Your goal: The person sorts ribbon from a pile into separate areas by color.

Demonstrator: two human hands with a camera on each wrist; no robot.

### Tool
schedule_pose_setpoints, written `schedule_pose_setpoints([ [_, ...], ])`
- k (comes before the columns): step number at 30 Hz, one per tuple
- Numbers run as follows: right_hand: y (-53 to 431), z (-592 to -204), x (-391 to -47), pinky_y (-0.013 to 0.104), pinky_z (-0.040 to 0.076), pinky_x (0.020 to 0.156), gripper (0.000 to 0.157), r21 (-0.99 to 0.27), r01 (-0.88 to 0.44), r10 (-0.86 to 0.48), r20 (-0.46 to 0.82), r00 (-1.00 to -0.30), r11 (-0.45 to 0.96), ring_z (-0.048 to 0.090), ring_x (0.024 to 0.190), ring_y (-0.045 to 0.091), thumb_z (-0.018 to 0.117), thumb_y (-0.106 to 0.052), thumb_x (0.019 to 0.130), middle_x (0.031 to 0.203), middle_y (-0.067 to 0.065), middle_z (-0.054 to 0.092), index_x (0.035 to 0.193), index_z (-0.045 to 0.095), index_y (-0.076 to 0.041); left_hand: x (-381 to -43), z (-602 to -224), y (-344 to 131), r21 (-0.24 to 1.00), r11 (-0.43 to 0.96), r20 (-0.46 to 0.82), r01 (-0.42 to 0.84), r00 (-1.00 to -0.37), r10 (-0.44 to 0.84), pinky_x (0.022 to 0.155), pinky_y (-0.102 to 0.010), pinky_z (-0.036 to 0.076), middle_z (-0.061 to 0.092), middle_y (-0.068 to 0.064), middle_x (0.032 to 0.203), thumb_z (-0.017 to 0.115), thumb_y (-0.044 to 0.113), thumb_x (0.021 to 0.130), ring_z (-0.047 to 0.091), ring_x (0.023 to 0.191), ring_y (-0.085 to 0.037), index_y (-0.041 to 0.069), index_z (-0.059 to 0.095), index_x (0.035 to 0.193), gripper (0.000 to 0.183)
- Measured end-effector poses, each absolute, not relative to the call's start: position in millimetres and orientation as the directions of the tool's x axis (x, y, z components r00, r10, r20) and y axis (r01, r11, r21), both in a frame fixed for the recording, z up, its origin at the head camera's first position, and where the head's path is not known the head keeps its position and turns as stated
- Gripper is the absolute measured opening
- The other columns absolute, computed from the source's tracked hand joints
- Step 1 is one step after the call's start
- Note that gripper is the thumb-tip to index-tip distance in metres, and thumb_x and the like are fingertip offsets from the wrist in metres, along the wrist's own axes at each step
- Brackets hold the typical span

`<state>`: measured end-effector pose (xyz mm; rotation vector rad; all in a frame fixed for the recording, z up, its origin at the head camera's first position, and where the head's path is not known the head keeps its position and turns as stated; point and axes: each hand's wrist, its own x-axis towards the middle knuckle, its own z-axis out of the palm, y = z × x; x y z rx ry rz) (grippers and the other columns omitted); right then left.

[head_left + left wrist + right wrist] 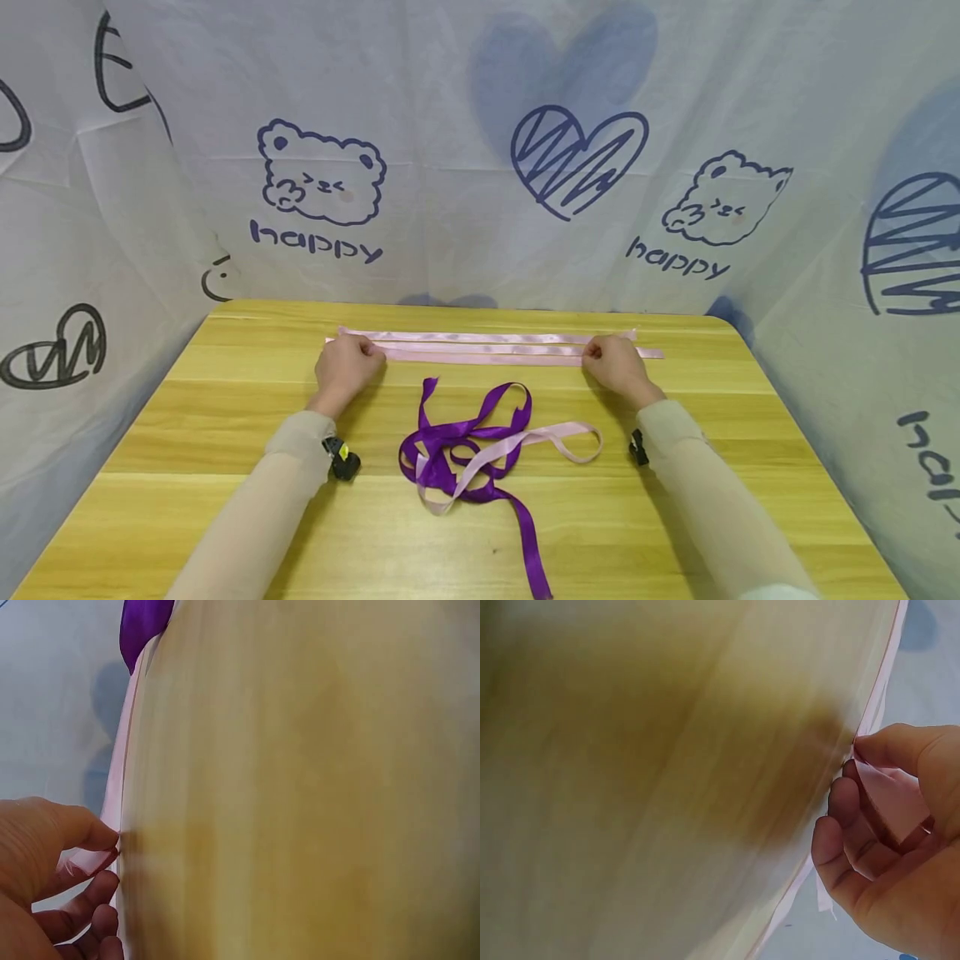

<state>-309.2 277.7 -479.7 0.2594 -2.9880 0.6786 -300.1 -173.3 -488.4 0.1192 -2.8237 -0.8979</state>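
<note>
Three pale pink satin ribbon strips lie side by side across the far part of the table. Thumb and fingertips of my left hand [347, 367] pinch the nearest pink ribbon [483, 359] near its left end. Its other end is pinched by my right hand [621, 368], and the strip runs straight between them. In the right wrist view the ribbon's tail [892, 799] folds into the palm. Behind it lie the middle pink ribbon [480, 349] and the far pink ribbon [487, 338], partly hidden by the hands.
Between my forearms lies a loose tangle of purple ribbon [450, 431], one tail reaching toward the near edge. A looped pink ribbon [491, 454] lies over it. The wooden table [225, 417] backs onto a white printed cloth [442, 183]. Black cameras sit on both wrists.
</note>
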Motion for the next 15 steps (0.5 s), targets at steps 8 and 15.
schedule_pose_setpoints([
  [8,274.2,-475.0,-311.7,0.048,0.055,0.083,0.016,-0.428,-0.122,-0.101,0.071,-0.992,0.895,0.066,0.088,0.030,0.064,-0.012,0.096,0.099,0.016,0.075,0.101,0.075,-0.002,-302.7,-486.3,-173.1,0.573,0.818,0.114,-0.047,-0.984,-0.137,0.052,-0.030,0.037,0.066,-0.004,0.070,0.064,0.021,0.088,0.055,0.065,-0.020,0.012,0.072,0.074,0.019],
  [15,274.3,-472.0,-310.2,0.048,0.054,0.083,0.018,-0.391,-0.088,-0.074,0.051,-0.996,0.916,0.064,0.089,0.031,0.066,-0.015,0.094,0.099,0.016,0.074,0.102,0.075,-0.002,-302.4,-480.8,-175.2,0.568,0.816,0.008,-0.107,-0.991,-0.135,0.064,-0.039,0.048,0.076,-0.014,0.101,0.069,0.030,0.087,0.068,0.093,-0.034,0.011,0.079,0.103,0.027],
])
